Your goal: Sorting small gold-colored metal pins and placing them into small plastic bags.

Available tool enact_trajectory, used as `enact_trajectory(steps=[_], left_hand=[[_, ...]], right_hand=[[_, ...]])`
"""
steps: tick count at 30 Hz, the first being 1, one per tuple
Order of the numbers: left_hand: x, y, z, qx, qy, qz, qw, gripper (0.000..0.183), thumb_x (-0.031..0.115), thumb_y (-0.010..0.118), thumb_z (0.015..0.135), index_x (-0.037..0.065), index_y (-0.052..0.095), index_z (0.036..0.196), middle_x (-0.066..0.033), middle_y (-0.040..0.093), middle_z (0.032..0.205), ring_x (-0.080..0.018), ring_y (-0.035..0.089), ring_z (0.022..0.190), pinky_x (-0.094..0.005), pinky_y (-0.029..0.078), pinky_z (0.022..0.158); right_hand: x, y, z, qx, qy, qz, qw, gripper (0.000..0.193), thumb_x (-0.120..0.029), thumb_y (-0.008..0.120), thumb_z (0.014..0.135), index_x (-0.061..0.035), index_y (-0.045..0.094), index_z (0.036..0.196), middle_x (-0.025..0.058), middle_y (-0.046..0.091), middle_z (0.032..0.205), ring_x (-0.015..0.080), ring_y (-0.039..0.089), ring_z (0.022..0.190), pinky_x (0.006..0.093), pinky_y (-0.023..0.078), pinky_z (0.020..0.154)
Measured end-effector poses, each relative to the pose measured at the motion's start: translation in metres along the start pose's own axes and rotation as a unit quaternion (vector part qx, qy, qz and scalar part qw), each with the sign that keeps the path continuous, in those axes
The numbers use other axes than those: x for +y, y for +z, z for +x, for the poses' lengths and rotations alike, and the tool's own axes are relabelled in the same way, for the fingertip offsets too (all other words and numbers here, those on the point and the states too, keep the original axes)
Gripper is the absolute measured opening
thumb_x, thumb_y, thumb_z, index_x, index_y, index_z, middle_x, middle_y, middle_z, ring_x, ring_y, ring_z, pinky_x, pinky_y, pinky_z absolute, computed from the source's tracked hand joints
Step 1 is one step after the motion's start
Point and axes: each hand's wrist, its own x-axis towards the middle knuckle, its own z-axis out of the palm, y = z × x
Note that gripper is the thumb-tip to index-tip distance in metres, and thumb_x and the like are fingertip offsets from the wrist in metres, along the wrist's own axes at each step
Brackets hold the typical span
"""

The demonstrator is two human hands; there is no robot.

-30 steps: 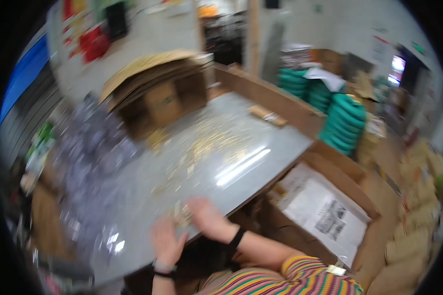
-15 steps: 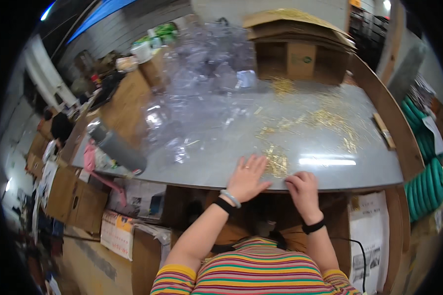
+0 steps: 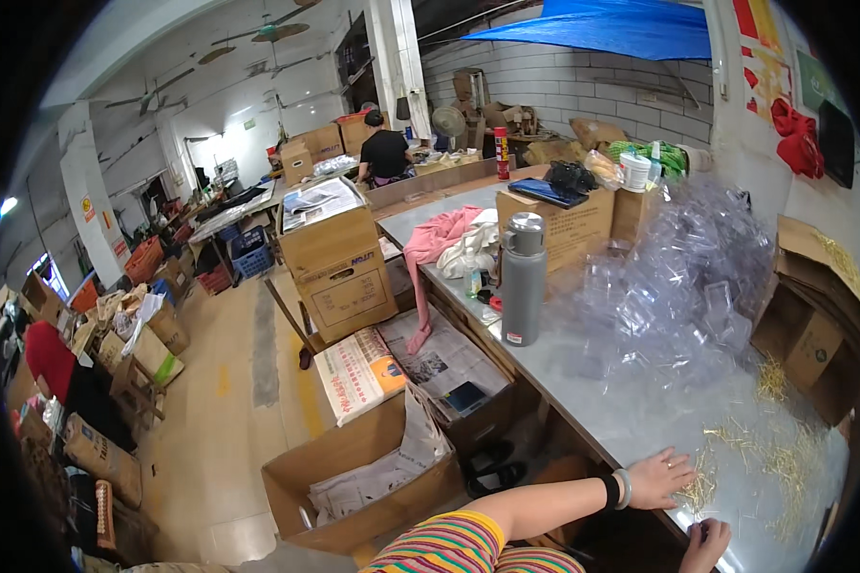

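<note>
My left hand (image 3: 657, 479) lies flat on the grey tabletop (image 3: 597, 406), its fingers spread and touching the edge of a small heap of thin gold-coloured pins or sticks (image 3: 699, 485). It wears a ring, a pale bangle and a black band. My right hand (image 3: 705, 549) is at the table's front edge with its fingers curled in; whatever they hold, if anything, is too small to make out. More thin gold pieces (image 3: 793, 473) are strewn farther along the table. Beyond my left hand rises a big pile of clear plastic cases (image 3: 693, 286).
A grey flask (image 3: 524, 282) stands near the table edge, beside a pink cloth (image 3: 440, 239) hanging over. Below is an open carton (image 3: 354, 477) lined with newspaper; a closed carton (image 3: 349, 296) stands behind. Two people work farther off, one in black (image 3: 387, 153), one in red (image 3: 53, 363).
The head view has swung left, bringing the workshop floor and the other people into sight. My left hand still lies flat by the gold pieces; my right hand stays curled at the edge.
</note>
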Motion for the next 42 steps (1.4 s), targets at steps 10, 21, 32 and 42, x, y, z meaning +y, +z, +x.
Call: enact_trajectory(steps=[10,21,32,42], left_hand=[[-0.001,-0.005,0.003,-0.012,0.0,-0.029,1.0,0.07,0.043,0.057,0.095,0.001,0.039,0.148,-0.0168,0.044,0.148,-0.036,0.031,0.145,-0.0526,0.02,0.121],[-0.001,0.005,0.003,0.003,0.002,-0.015,1.0,0.068,0.044,0.052,0.097,0.001,0.04,0.148,-0.0153,0.045,0.148,-0.0343,0.031,0.145,-0.0522,0.019,0.121],[0.002,0.002,0.001,0.003,-0.011,-0.052,0.999,0.067,0.042,0.055,0.095,0.001,0.041,0.147,-0.0148,0.045,0.147,-0.0342,0.03,0.145,-0.0527,0.017,0.122],[0.002,0.0,0.002,-0.003,-0.016,-0.051,0.999,0.071,0.041,0.059,0.093,0.001,0.039,0.148,-0.0139,0.045,0.147,-0.0333,0.028,0.146,-0.0513,0.017,0.122]], right_hand=[[0.027,-0.016,-0.002,0.016,-0.004,0.023,1.0,0.004,-0.003,0.064,0.088,-0.0004,0.067,0.089,0.0194,0.062,0.09,0.0394,0.057,0.086,0.0466,0.046,0.079],[0.026,-0.017,-0.003,-0.021,0.044,-0.035,0.998,0.009,-0.011,0.063,0.092,-0.0035,0.067,0.095,0.0198,0.061,0.093,0.0397,0.055,0.09,0.0475,0.045,0.081],[0.021,0.0,-0.003,-0.054,-0.03,0.0,0.998,0.014,-0.005,0.06,0.092,-0.0085,0.071,0.1,0.0164,0.062,0.1,0.0372,0.059,0.095,0.0433,0.048,0.082],[-0.014,0.021,0.021,-0.015,0.003,0.005,1.0,0.016,-0.004,0.061,0.092,0.0002,0.067,0.106,0.0205,0.062,0.1,0.0393,0.058,0.095,0.044,0.048,0.084]])
